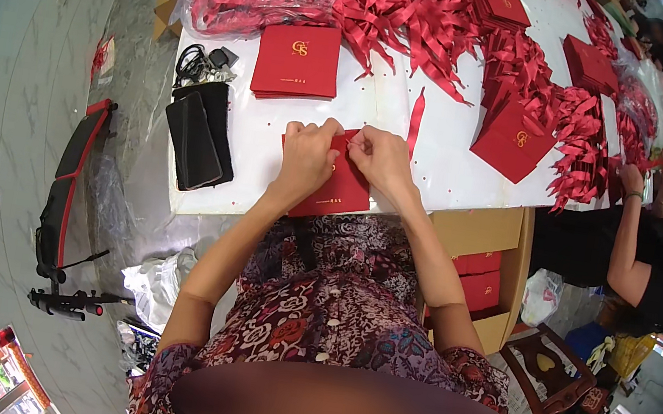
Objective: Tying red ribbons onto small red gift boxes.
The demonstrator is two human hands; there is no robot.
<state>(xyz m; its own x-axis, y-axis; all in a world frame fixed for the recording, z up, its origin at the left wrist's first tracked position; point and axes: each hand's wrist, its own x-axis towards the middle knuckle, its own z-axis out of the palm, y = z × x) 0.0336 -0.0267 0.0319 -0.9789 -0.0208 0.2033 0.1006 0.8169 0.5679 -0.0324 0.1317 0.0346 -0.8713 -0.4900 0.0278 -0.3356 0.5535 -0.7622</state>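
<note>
A red paper bag [342,192] with gold print lies flat at the table's near edge. My left hand [307,156] is closed over its upper left part, fingers curled onto it. At its upper edge my right hand [381,161] pinches with thumb and forefinger; what lies between the fingertips is too small to make out. A single red ribbon [416,124] lies just beyond my right hand. Farther off is a neat stack of matching red bags [298,61].
Heaps of red ribbon [415,18] cover the table's far side. A black phone or wallet [193,141] and a coiled cable [194,65] lie at left. More bags [516,140] lie at right. Below stands a cardboard box [478,229] holding red bags. A co-worker [636,261] works at far right.
</note>
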